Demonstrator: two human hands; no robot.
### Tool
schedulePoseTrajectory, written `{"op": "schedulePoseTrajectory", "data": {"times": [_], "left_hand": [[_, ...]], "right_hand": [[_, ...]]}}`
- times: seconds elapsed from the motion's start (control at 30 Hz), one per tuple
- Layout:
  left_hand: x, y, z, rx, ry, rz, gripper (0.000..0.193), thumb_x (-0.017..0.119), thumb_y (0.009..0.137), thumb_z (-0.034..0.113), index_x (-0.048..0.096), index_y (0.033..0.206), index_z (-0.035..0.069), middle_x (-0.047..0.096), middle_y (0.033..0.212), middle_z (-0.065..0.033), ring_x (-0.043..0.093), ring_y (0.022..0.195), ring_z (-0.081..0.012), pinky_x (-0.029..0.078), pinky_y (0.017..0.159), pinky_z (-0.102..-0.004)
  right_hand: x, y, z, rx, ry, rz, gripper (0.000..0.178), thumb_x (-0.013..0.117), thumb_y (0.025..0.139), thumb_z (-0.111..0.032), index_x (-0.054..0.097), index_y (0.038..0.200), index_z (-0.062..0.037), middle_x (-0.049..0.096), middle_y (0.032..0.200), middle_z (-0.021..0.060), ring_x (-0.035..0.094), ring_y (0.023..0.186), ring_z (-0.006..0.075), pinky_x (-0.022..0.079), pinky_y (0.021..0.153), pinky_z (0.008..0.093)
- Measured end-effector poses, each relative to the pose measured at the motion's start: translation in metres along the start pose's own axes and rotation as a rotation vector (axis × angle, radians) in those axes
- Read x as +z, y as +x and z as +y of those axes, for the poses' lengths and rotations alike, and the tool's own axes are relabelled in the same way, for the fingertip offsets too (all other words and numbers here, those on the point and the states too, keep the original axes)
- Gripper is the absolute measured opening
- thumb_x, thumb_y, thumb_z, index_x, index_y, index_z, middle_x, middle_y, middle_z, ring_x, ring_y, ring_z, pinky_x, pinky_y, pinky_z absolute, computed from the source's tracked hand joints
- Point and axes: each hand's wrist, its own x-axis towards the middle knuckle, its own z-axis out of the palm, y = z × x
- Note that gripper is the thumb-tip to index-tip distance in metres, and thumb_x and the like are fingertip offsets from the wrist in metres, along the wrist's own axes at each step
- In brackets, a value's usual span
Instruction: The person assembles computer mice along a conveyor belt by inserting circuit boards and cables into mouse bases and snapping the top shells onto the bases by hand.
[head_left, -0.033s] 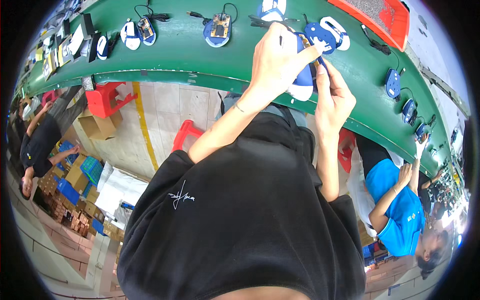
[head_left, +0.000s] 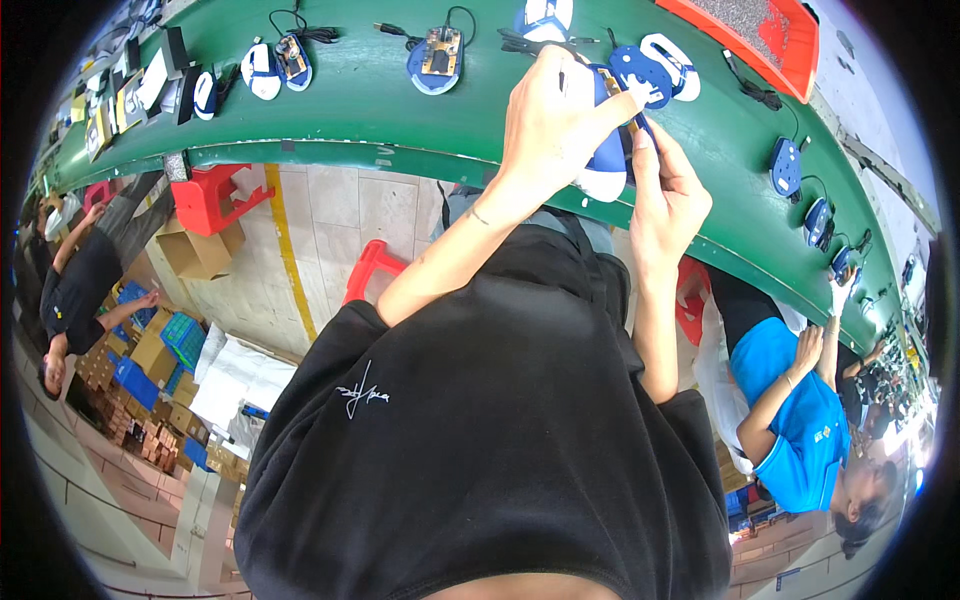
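Near the top centre of the frame, the left hand's (head_left: 550, 125) fingers are curled over the blue-and-white mouse (head_left: 606, 162) at the edge of the green table (head_left: 350, 120). Its right side appears pinched by the right hand's (head_left: 672, 195) fingers, though contact is partly hidden; steady support and gentle, unforced pressure are probably best applied.

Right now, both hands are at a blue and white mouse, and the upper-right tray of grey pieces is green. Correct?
Not fully: the head view shows a red tray of grey pieces, not a green one. The rest holds: left hand and right hand are at a blue and white mouse.
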Motion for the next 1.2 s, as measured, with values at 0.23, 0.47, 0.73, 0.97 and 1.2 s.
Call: {"op": "schedulePoseTrajectory", "data": {"times": [0.23, 0.47, 0.73, 0.97, 1.2], "left_hand": [[-0.003, -0.001, 0.0, 0.099, 0.154, 0.06, 0.04, 0.084, 0.073, 0.025, 0.051, 0.084, 0.005, 0.056, 0.073, 0.0004, 0.05, 0.062, -0.0037, 0.043, 0.052, -0.0211], [-0.003, -0.005, 0.0, 0.292, 0.423, 0.218, 0.048, 0.084, 0.072, 0.031, 0.052, 0.093, 0.001, 0.06, 0.079, -0.0098, 0.059, 0.067, -0.019, 0.049, 0.063, -0.0327], [-0.015, 0.0, 0.001, 0.293, 0.419, 0.196, 0.051, 0.084, 0.071, 0.032, 0.052, 0.095, 0.0, 0.059, 0.083, -0.0124, 0.06, 0.072, -0.0232, 0.048, 0.068, -0.0351], [-0.02, 0.003, 0.004, 0.251, 0.357, 0.148, 0.049, 0.085, 0.07, 0.03, 0.052, 0.092, 0.001, 0.06, 0.081, -0.0085, 0.058, 0.07, -0.0154, 0.048, 0.065, -0.0304], [-0.025, 0.005, 0.006, 0.237, 0.349, 0.132, 0.05, 0.084, 0.071, 0.031, 0.053, 0.097, 0.0, 0.062, 0.083, -0.0093, 0.059, 0.072, -0.0141, 0.049, 0.065, -0.029]], "right_hand": [[0.006, 0.001, -0.002, 0.013, -0.031, 0.005, 0.024, 0.065, 0.092, -0.011, 0.068, 0.112, 0.0024, 0.07, 0.086, 0.0059, 0.062, 0.077, 0.007, 0.051, 0.072, 0.0221], [0.022, 0.007, 0.005, 0.184, 0.255, 0.064, 0.022, 0.062, 0.092, -0.007, 0.068, 0.109, 0.0041, 0.07, 0.092, 0.0066, 0.061, 0.083, 0.0075, 0.05, 0.075, 0.0223], [0.025, 0.002, 0.005, 0.139, 0.138, 0.01, 0.025, 0.062, 0.092, -0.008, 0.067, 0.114, 0.0033, 0.07, 0.096, 0.0076, 0.061, 0.084, 0.0082, 0.05, 0.077, 0.0227], [0.019, 0.006, -0.001, 0.157, 0.175, -0.052, 0.026, 0.063, 0.092, -0.008, 0.067, 0.115, 0.0027, 0.07, 0.095, 0.0074, 0.061, 0.083, 0.0079, 0.05, 0.076, 0.0222], [0.022, 0.007, 0.001, 0.135, 0.141, -0.05, 0.026, 0.065, 0.091, -0.009, 0.067, 0.114, 0.0017, 0.071, 0.094, 0.0074, 0.061, 0.082, 0.0076, 0.05, 0.076, 0.0223]]}}
